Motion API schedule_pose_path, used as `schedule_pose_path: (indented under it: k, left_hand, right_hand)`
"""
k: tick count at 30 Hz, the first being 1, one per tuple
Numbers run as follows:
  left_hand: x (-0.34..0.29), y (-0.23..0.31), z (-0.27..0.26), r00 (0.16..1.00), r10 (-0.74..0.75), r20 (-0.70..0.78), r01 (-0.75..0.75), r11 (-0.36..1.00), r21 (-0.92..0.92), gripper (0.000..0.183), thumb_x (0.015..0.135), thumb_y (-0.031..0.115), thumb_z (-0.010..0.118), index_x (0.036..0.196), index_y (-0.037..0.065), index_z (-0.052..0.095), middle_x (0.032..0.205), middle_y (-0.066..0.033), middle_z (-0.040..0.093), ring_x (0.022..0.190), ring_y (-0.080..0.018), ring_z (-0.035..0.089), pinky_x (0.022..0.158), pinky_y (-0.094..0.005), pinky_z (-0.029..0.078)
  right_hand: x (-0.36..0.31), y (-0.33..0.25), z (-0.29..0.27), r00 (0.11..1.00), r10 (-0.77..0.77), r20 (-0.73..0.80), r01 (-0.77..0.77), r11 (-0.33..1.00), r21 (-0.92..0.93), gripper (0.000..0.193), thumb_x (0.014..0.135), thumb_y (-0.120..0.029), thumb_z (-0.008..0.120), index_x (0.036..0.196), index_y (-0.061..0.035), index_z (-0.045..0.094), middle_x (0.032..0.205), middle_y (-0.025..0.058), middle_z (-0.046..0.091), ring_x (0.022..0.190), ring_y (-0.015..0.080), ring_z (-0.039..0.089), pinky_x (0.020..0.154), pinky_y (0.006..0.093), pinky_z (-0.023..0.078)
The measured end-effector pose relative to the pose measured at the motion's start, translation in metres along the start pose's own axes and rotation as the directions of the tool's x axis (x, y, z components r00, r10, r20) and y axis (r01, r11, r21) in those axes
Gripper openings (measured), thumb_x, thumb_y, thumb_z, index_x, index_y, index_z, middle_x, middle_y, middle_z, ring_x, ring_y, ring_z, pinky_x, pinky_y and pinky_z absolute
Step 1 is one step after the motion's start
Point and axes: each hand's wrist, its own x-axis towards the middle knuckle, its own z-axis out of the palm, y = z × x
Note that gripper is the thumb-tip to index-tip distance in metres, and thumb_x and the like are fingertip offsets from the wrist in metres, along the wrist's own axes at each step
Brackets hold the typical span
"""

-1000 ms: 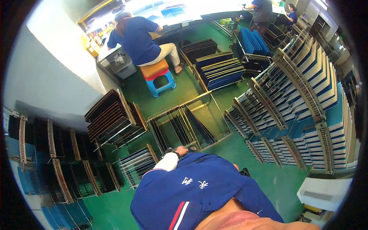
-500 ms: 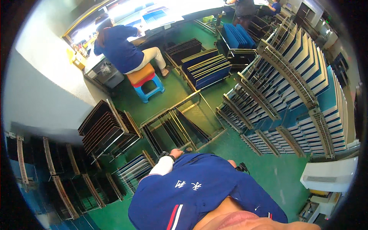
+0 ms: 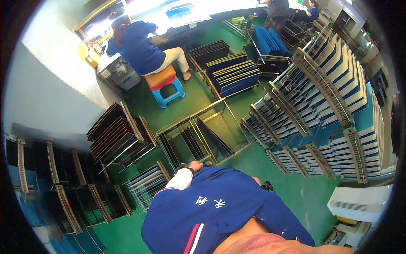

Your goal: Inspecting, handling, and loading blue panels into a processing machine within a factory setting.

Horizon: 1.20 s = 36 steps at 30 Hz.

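Observation:
My left hand (image 3: 196,165), below a white sleeve and a dark wristband, is close to the near edge of a metal frame rack (image 3: 237,151) on the floor. Whether it touches the rack I cannot tell, since its fingers are too small and partly hidden. Several dark panels (image 3: 186,137) stand upright in that rack, leaning in its left and middle part. Only a sliver of my right hand (image 3: 256,180) shows past my blue shirt, beside a black strap or device (image 3: 267,186); its fingers are hidden.
Tall racks of white and blue panels (image 3: 334,80) rise on the right. Racks of dark panels (image 3: 114,139) stand left. Ahead, a person (image 3: 141,48) sits on a stool (image 3: 168,94) at a lit bench, beyond more panel racks (image 3: 234,76). A white machine (image 3: 359,203) is lower right.
The view has shifted slightly, so the bench, stool and far racks appear a little further right and higher. My left hand stays beside the metal rack's near edge.

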Motion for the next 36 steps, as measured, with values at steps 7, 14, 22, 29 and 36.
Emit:
schedule_pose_path:
  k: [7, 14, 22, 29, 36]
  left_hand:
    - [-0.01, 0.008, -0.005, 0.999, -0.046, 0.009, 0.047, 0.995, -0.085, 0.039, 0.069, 0.038, 0.06, 0.083, 0.003, 0.069, 0.085, -0.0172, 0.066, 0.085, -0.0318, 0.063, 0.079, -0.0375, 0.048]
    - [-0.012, 0.012, -0.01, 1.0, -0.02, 0.012, 0.02, 0.999, -0.027, 0.038, 0.069, 0.037, 0.061, 0.083, 0.003, 0.069, 0.087, -0.017, 0.066, 0.086, -0.0317, 0.062, 0.08, -0.0365, 0.048]
    - [-0.011, 0.006, -0.005, 1.0, 0.014, -0.011, -0.015, 0.999, -0.037, 0.043, 0.071, 0.042, 0.061, 0.086, 0.002, 0.069, 0.083, -0.0161, 0.067, 0.078, -0.0285, 0.064, 0.074, -0.0355, 0.049]
    - [-0.012, 0.001, -0.004, 1.0, -0.002, 0.001, 0.002, 0.997, -0.074, 0.042, 0.07, 0.042, 0.061, 0.085, 0.003, 0.069, 0.082, -0.0153, 0.067, 0.079, -0.0279, 0.064, 0.074, -0.0348, 0.049]
    - [-0.019, 0.006, -0.009, 1.0, -0.019, 0.012, 0.019, 1.0, -0.016, 0.039, 0.071, 0.041, 0.061, 0.083, 0.005, 0.07, 0.083, -0.0152, 0.067, 0.08, -0.0286, 0.064, 0.074, -0.0354, 0.048]
  right_hand:
    - [-0.008, -0.012, -0.008, 1.0, 0.023, -0.018, -0.022, 0.998, 0.052, 0.043, 0.068, -0.044, 0.061, 0.089, -0.0068, 0.067, 0.089, 0.0168, 0.065, 0.087, 0.0338, 0.061, 0.076, 0.0411, 0.047]
    - [-0.009, -0.012, -0.006, 0.998, 0.023, -0.056, -0.02, 0.998, 0.058, 0.04, 0.069, -0.042, 0.061, 0.086, -0.0067, 0.068, 0.089, 0.0174, 0.064, 0.086, 0.0344, 0.061, 0.076, 0.0418, 0.047]
    - [-0.005, -0.004, 0.0, 0.998, -0.02, -0.063, 0.023, 0.999, 0.04, 0.04, 0.069, -0.042, 0.061, 0.086, -0.0068, 0.068, 0.088, 0.0167, 0.065, 0.086, 0.034, 0.061, 0.076, 0.041, 0.047]
    - [-0.002, 0.001, 0.005, 0.999, -0.043, -0.034, 0.045, 0.998, 0.053, 0.04, 0.069, -0.042, 0.061, 0.087, -0.007, 0.068, 0.089, 0.0169, 0.065, 0.086, 0.0338, 0.062, 0.076, 0.0408, 0.048]
    - [-0.006, -0.008, 0.002, 0.998, -0.037, -0.045, 0.038, 0.999, 0.022, 0.041, 0.069, -0.041, 0.062, 0.087, -0.0049, 0.068, 0.087, 0.0186, 0.065, 0.084, 0.0349, 0.061, 0.076, 0.0404, 0.048]
